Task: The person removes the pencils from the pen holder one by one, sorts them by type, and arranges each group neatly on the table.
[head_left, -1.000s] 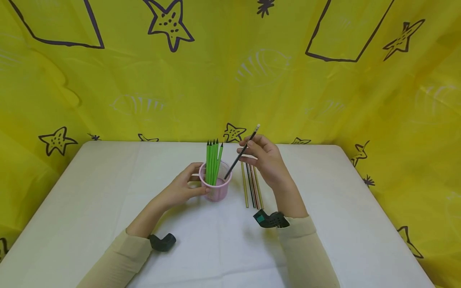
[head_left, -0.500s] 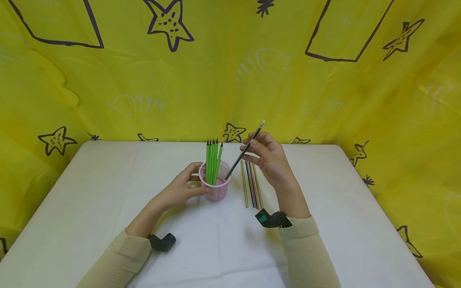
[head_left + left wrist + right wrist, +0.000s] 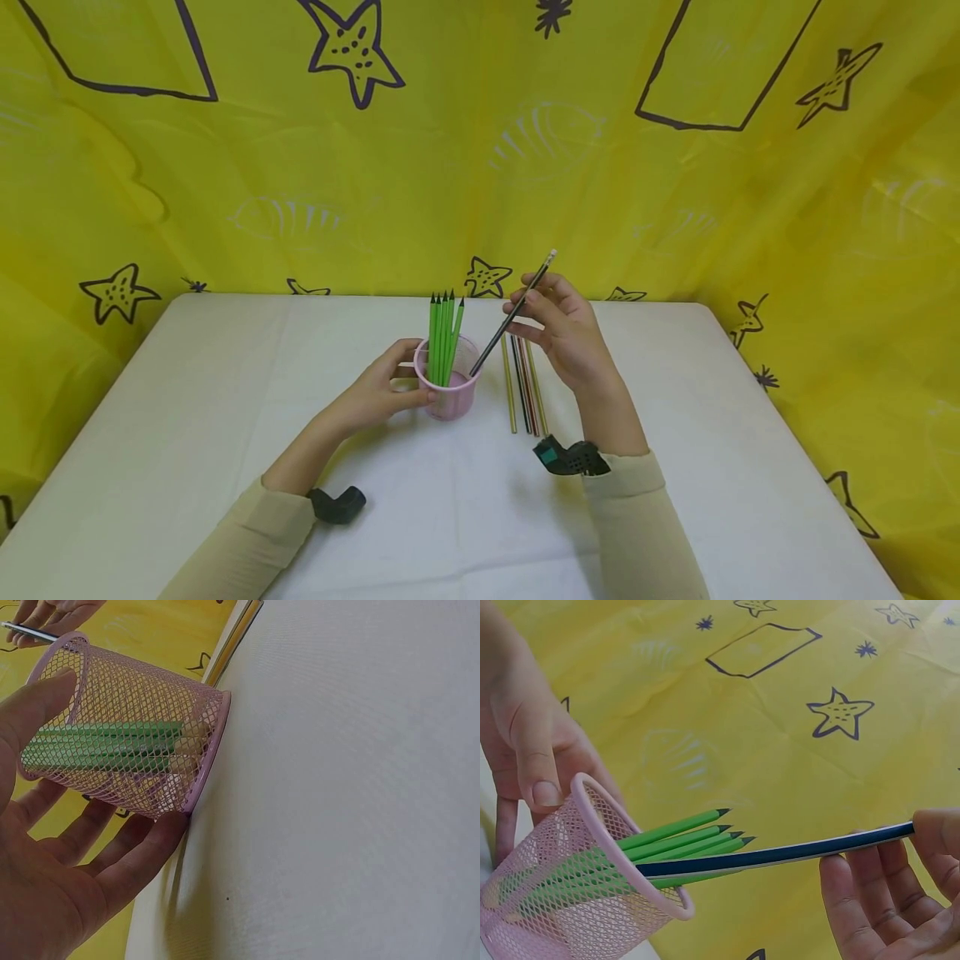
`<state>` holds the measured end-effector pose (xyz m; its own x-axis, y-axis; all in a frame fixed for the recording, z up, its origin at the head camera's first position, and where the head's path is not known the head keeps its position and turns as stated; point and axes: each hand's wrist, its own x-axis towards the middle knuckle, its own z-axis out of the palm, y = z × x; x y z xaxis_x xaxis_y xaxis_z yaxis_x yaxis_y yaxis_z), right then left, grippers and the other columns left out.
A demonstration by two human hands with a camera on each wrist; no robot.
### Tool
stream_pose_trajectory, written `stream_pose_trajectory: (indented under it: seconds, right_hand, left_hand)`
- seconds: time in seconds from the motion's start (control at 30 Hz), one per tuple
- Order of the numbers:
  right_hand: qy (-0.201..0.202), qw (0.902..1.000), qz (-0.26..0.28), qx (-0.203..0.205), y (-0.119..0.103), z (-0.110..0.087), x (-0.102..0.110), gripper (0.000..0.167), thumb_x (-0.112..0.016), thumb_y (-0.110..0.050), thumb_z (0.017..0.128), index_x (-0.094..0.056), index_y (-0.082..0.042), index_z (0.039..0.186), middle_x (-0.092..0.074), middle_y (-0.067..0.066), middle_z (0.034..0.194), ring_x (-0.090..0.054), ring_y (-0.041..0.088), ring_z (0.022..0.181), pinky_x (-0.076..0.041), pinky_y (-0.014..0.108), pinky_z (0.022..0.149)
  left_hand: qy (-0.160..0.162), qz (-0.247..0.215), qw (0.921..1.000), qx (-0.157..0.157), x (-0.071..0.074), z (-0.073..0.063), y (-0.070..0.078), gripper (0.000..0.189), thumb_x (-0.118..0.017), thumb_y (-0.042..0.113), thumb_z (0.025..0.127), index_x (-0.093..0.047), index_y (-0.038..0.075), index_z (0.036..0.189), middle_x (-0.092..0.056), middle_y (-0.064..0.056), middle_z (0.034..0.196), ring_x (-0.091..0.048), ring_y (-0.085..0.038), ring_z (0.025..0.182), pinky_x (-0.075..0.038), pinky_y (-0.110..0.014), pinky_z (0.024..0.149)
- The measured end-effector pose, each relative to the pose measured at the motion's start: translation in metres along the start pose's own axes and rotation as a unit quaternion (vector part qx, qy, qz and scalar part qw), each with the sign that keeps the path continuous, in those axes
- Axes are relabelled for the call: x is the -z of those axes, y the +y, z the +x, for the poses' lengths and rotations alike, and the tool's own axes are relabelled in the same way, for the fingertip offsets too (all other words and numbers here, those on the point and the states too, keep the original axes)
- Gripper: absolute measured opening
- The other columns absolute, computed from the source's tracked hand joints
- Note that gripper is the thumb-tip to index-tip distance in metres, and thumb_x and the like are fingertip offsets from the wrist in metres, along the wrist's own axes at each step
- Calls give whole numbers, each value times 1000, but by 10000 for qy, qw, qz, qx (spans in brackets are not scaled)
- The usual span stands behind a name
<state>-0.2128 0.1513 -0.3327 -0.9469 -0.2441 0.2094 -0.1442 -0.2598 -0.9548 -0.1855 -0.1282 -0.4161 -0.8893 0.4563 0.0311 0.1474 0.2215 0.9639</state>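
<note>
My left hand holds a pink mesh pencil cup upright on the table, thumb on the near side and fingers behind. Several green pencils stand inside with their dark points up, leaning to the cup's left. Between thumb and fingers my right hand pinches a dark striped pencil, slanted with its white eraser end up. The lower end of that pencil reaches the cup's mouth at the right rim, also visible in the right wrist view, where the pencil crosses in front of the green ones.
Right of the cup, several gold, dark and reddish pencils lie side by side on the white tablecloth. A yellow curtain with drawn starfish hangs behind the table and along its sides.
My right hand has shifted slightly right and up, tilting the dark pencil's eraser end further right. Its lower end stays at the cup's mouth. The left hand and cup have not moved.
</note>
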Motion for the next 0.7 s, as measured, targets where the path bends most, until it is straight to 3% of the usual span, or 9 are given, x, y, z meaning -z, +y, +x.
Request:
stream_pose_trajectory:
  seconds: [0.7]
  right_hand:
    - [239,9992,133,279,-14,-4,13,19,-55,-5,101,-55,-10,119,-61,7,103,-65,21,96,-60,38,85]
  left_hand:
    - [4,12,10000,30,0,0,0,71,-79,15,86,-39,16,145,-48,-12,145,-52,-36,129,-49,-49,103]
